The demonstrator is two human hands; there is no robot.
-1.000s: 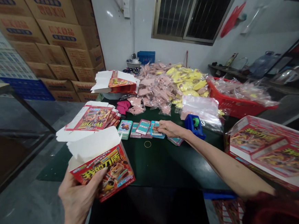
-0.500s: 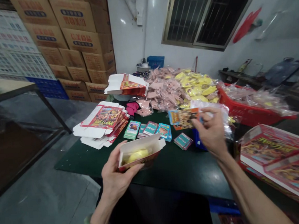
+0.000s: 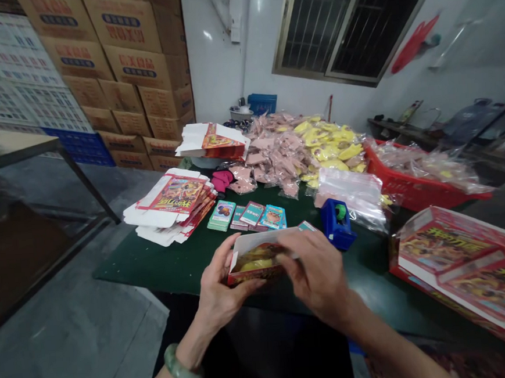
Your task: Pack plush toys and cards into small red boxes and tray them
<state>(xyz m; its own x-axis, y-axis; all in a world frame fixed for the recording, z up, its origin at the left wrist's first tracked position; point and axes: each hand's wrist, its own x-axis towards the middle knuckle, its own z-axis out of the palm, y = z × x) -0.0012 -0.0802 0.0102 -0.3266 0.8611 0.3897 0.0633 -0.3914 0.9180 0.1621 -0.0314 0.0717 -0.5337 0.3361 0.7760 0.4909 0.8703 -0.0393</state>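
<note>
My left hand (image 3: pixel 225 284) is wrapped around a small open box (image 3: pixel 241 276), white inside and red printed outside, tilted with its opening toward me. A yellow wrapped item (image 3: pixel 254 265) lies in it. My right hand (image 3: pixel 317 268), slightly blurred, is closed at the box's right end, with its fingers at the opening. The picture cards (image 3: pixel 264 251) show as a brownish strip inside, above the yellow item; my right fingers hide their right end. Just behind the box are small card stacks (image 3: pixel 252 213), and a blue tape dispenser (image 3: pixel 337 223) stands to the right.
Flattened red-and-white boxes (image 3: pixel 175 201) are piled at the left. Pink bagged items (image 3: pixel 276 152) and yellow bagged items (image 3: pixel 330 142) heap at the back. Clear plastic bags (image 3: pixel 353 193) lie before a red basket (image 3: pixel 395 178). A large printed carton (image 3: pixel 469 271) stands right.
My right hand has brought the picture cards leftward and down from above the tape dispenser into the box opening. My left hand has moved the box slightly right.
</note>
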